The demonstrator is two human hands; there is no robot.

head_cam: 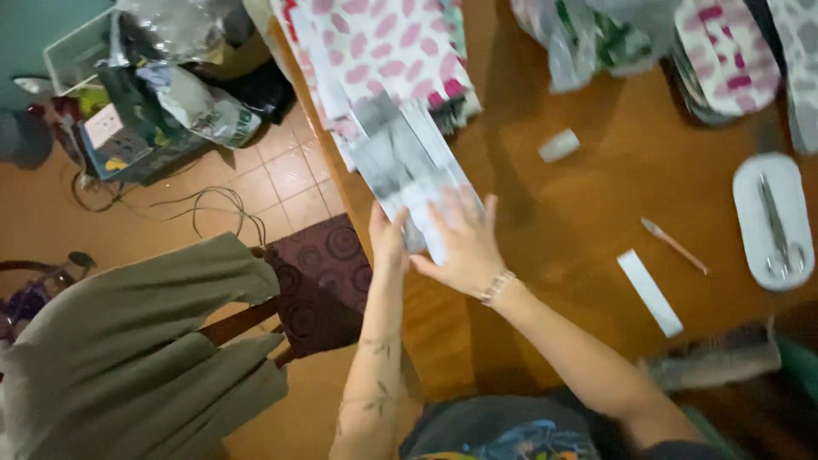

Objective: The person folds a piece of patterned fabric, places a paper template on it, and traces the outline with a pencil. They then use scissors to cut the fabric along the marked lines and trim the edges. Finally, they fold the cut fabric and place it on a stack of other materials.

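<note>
A stack of grey and white patterned paper sheets (400, 153) lies at the left edge of a brown wooden table (596, 204). My left hand (388, 234) grips the near end of the stack at the table's edge. My right hand (464, 247) lies flat on the same end, fingers spread, with a bracelet at the wrist. Beyond the stack sits a white sheet with pink spots (383, 47).
On the table lie a small white roll (559, 145), a thin pinkish tool (673, 245), a white paper strip (649, 292) and a white tray (754, 230) holding scissors (777, 230). A dark patterned chair seat (319, 281), a grey garment (128, 349) and floor clutter (153, 94) lie left.
</note>
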